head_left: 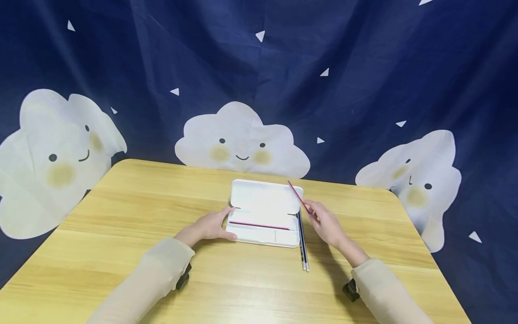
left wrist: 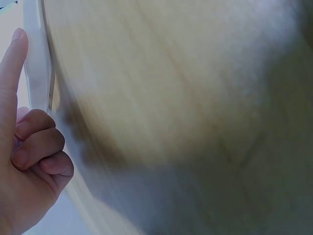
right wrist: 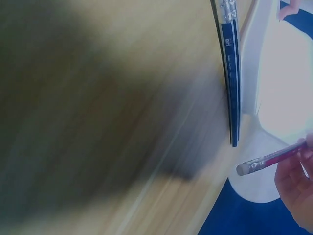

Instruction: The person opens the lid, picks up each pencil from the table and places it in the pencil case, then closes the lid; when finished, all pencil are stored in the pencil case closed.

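A white pencil case [head_left: 251, 235] lies on the table with its lid [head_left: 259, 195] raised at the back. My left hand [head_left: 208, 225] holds the case's left end, thumb at the front corner and fingers near the hinge. In the left wrist view its thumb [left wrist: 11, 63] is straight and the other fingers are curled. My right hand [head_left: 328, 227] pinches a red pencil [head_left: 296, 193] above the case's right side. Its eraser [right wrist: 242, 169] shows in the right wrist view. Another red pencil [head_left: 259, 225] lies lengthwise inside the case.
Two dark blue pencils [head_left: 302, 247] lie side by side along the case's right edge, eraser ends toward me. Wooden tabletop [head_left: 121, 234] surrounds the case. Behind the table hangs a navy curtain [head_left: 226, 54] with white clouds.
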A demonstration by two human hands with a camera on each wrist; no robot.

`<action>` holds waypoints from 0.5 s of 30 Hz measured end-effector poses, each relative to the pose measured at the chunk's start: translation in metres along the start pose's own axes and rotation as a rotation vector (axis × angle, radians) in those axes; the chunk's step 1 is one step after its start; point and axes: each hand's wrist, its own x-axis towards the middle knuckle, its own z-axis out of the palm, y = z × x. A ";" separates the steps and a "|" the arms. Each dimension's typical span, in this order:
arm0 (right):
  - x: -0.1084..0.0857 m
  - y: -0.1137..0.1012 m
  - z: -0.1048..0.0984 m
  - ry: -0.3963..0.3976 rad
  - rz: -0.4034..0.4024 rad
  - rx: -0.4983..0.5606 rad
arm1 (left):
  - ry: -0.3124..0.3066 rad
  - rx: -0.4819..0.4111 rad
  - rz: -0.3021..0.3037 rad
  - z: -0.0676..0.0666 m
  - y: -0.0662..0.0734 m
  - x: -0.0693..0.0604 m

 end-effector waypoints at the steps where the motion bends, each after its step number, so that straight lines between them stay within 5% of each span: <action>1: 0.000 -0.001 0.001 -0.007 -0.025 -0.019 | -0.001 0.001 -0.004 0.000 0.000 0.000; 15: 0.013 -0.031 0.022 -0.315 -0.107 -0.282 | -0.004 0.005 -0.010 -0.002 0.001 -0.002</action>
